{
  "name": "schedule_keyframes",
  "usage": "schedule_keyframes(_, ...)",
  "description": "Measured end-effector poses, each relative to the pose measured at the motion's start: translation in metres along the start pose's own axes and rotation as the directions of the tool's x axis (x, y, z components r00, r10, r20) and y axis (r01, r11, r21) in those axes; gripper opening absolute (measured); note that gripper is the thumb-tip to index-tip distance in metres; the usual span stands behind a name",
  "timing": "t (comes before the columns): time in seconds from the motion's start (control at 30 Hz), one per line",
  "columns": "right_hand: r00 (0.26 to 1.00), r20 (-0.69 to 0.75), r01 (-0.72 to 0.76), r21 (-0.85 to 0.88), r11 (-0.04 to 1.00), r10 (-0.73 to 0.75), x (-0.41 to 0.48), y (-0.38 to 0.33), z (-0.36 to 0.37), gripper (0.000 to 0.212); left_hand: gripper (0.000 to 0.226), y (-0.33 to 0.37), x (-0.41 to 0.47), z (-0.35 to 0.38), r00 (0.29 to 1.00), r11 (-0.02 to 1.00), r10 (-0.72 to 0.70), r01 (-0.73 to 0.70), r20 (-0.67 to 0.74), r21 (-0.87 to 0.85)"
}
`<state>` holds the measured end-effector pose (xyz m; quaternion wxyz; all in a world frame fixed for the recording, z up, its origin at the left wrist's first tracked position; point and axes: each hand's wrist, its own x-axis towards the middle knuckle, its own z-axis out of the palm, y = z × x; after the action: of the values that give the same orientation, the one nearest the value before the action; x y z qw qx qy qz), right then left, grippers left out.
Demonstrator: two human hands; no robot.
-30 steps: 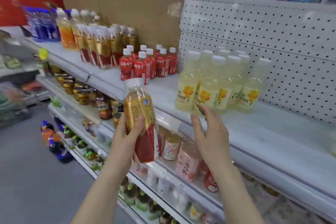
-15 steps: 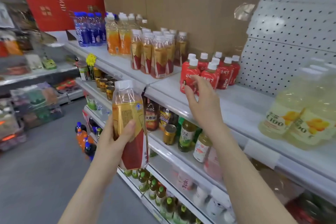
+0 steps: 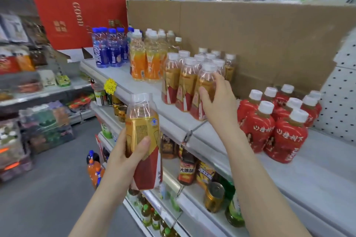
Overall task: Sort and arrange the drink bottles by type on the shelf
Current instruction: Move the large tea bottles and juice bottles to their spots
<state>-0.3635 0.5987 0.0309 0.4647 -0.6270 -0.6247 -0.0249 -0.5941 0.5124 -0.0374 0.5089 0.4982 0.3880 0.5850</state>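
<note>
**One tea bottle in the hand, one gripped on the shelf**

The tea bottle (image 3: 143,121) with the gold and red label is upright in front of the top shelf (image 3: 173,119), below its edge. The left hand (image 3: 123,159) holds it around the middle. The right hand (image 3: 221,102) curls thumb and fingers round the front bottle (image 3: 205,81) of the same-label group (image 3: 179,82) standing on the shelf. Orange bottles (image 3: 144,59) and blue bottles (image 3: 109,48) stand to the left of this group, red bottles (image 3: 279,125) to the right.
</note>
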Motion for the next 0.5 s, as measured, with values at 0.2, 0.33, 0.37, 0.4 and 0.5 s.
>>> schedule_keyframes(0.2,0.956,-0.232,0.140,-0.186,0.972,-0.182,0.051,-0.030,0.064,0.044,0.066,-0.002,0.076,-0.034,0.998,0.999,0.033,-0.033,-0.058,-0.007)
schedule_keyframes(0.33,0.961,-0.167,0.186,-0.209,0.960,-0.223,0.079,-0.055,0.117,0.043,0.063,-0.006,0.121,-0.064,0.997,0.999,0.041,-0.043,-0.070,-0.018)
schedule_keyframes(0.37,0.959,-0.159,0.203,-0.193,0.960,-0.235,0.087,-0.061,0.131,0.044,0.063,-0.007,0.134,-0.073,0.997,0.999,0.042,-0.044,-0.072,-0.024)
schedule_keyframes(0.4,0.957,-0.148,0.222,-0.174,0.959,-0.248,0.096,-0.067,0.145,0.045,0.064,-0.009,0.147,-0.083,0.997,0.999,0.044,-0.046,-0.063,-0.025)
schedule_keyframes(0.5,0.969,-0.082,0.220,-0.151,0.964,-0.234,0.124,-0.084,0.193,0.051,0.066,-0.011,0.184,-0.117,0.999,0.999,0.046,-0.046,-0.021,-0.017)
